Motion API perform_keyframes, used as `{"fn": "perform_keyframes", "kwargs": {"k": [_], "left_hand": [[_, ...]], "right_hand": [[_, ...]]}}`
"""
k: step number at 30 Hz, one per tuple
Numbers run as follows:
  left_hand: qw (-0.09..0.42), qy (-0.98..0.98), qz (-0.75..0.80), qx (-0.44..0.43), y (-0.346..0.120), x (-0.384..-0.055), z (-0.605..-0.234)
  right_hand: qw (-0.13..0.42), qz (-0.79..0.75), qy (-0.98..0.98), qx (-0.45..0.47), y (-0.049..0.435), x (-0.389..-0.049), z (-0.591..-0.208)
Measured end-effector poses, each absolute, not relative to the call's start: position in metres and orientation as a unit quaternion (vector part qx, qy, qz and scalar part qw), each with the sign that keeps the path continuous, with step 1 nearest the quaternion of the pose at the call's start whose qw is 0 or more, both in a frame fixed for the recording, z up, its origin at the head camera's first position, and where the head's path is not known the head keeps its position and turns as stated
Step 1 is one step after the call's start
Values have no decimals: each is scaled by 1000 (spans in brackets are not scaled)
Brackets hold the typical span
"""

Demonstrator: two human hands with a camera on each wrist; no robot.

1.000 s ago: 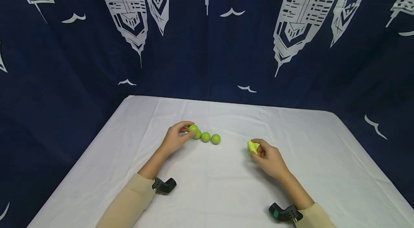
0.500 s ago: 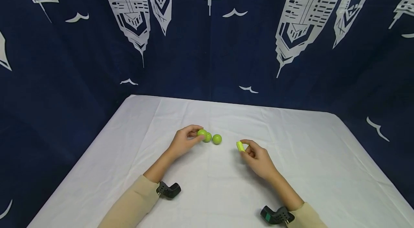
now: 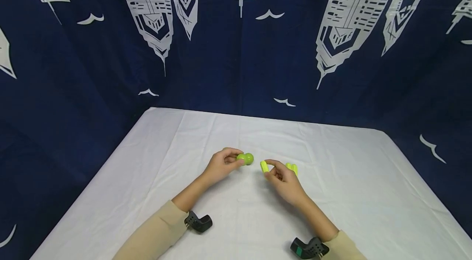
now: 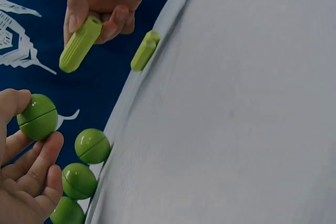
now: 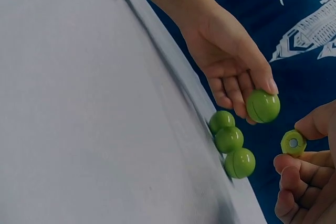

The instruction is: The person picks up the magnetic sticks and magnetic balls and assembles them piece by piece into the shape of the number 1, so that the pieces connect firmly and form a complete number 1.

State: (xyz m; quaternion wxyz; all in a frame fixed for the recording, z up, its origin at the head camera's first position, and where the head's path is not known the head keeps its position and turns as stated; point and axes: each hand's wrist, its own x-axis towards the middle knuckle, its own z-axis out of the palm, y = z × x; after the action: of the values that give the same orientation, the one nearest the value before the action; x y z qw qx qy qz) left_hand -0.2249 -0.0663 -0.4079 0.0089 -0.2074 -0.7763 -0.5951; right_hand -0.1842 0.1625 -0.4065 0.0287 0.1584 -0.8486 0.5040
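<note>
We see the left hand pinching a glossy green ball between thumb and fingers, a thin seam line running around it. Just to the right of this held ball, the right hand pinches a yellow-green stick, thumb on one side and fingers on the other. We make out ridges along the stick in the left wrist view, and a round grey spot in its end from the right wrist. A gap separates it from the held ball.

Three loose balls of the same green stand in a row near the held ball, and the right wrist view shows a gap between it and them. From the head we find one of them partly overlapped by the held ball; whether the three touch one another we cannot tell. Farther right of the held ball, past the right hand, two more sticks lie side by side.

Beneath the held ball spreads a white tablecloth, and beyond it hangs a dark blue curtain printed with white buildings and birds. Nearer to us than the held ball are two beige sleeves and a black wrist device at each cuff
</note>
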Motion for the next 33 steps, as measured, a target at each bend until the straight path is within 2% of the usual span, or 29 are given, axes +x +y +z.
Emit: {"fn": "perform_keyframes", "kwargs": {"k": [3, 13, 33], "left_hand": [[-1, -767, -610, -199, -62, -216, -398], [-19, -747, -642, -173, -62, -215, -404], [-61, -713, -677, -172, -63, -222, -413]], "right_hand": [[26, 521, -835, 175, 163, -189, -419], [-12, 532, -828, 176, 146, -184, -421], [-48, 551, -806, 209, 134, -177, -430]]}}
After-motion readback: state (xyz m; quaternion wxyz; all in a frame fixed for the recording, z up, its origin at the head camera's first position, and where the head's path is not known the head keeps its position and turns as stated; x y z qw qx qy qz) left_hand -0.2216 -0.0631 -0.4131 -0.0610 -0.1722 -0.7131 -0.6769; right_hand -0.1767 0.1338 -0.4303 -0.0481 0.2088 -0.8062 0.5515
